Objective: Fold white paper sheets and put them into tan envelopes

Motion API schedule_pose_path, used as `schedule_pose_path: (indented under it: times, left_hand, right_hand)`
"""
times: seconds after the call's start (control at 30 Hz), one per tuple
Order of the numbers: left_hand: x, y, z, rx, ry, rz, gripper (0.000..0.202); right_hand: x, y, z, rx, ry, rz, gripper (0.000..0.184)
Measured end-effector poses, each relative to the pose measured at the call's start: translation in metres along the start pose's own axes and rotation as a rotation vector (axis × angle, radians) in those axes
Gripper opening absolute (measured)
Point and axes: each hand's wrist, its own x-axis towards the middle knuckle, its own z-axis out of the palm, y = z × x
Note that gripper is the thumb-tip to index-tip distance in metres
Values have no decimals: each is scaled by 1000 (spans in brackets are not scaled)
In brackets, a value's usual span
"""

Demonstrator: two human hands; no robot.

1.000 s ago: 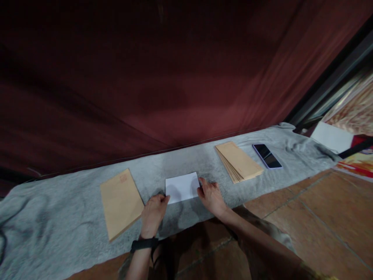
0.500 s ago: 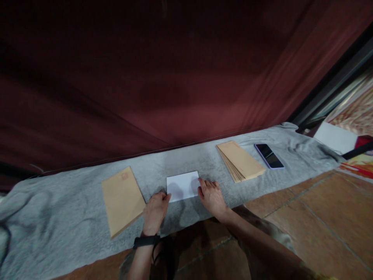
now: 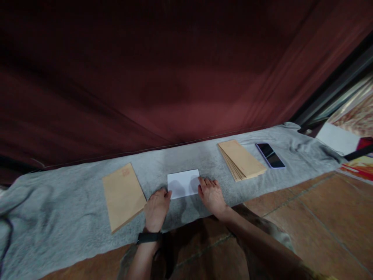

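A white sheet of paper [image 3: 183, 183], possibly folded, lies flat on the grey cloth in front of me. At its left edge, my left hand [image 3: 157, 208] has its thumb on the lower corner, with the fingers curled together. My right hand [image 3: 212, 196] grips the right edge, fingers bent and thumb tucked close. The undersides of both hands are hidden. Left of the paper lies a stack of brown envelopes [image 3: 122, 198] with a red mark near the top. Fanned brown envelopes [image 3: 243, 159] rest to the right.
A phone [image 3: 271, 155] in a purple case lies beyond the fanned envelopes. The grey cloth [image 3: 72, 206] covers a long, narrow surface. Behind it hangs a dark red curtain [image 3: 186, 85]. Brown floor tiles [image 3: 314, 217] show in front and to the right.
The view has shifted slightly. Both hands keep their places at the paper's two ends, and the paper looks the same.
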Motion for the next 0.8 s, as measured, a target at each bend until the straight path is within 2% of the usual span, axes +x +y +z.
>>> schedule_pose_path:
  times: [0.13,0.23,0.33,0.43,0.47,0.53,0.63,0.8]
  left_hand:
    - [-4,0,0,44,56,-10,32]
    - [-4,1,4,40,194,43,26]
    - [-3,10,19,-5,369,224,25]
    - [-6,28,44,-84,468,478,38]
    - [-8,35,53,-88,479,565,42]
    - [-14,44,69,-75,481,651,48]
    - [-22,50,83,-37,484,653,54]
    - [-25,45,88,12,488,629,57]
  right_hand:
    - [0,0,1,-9,10,-5,39]
    - [-1,0,-1,-4,4,-9,39]
    - [-1,-1,-4,6,-13,-11,39]
    - [-1,-1,-6,15,-16,-3,39]
    - [-1,-1,-6,19,-16,0,39]
    - [-1,-1,-5,24,-20,6,38]
    - [-1,0,-5,21,-30,-2,38]
    - [-1,1,-4,17,-17,-16,38]
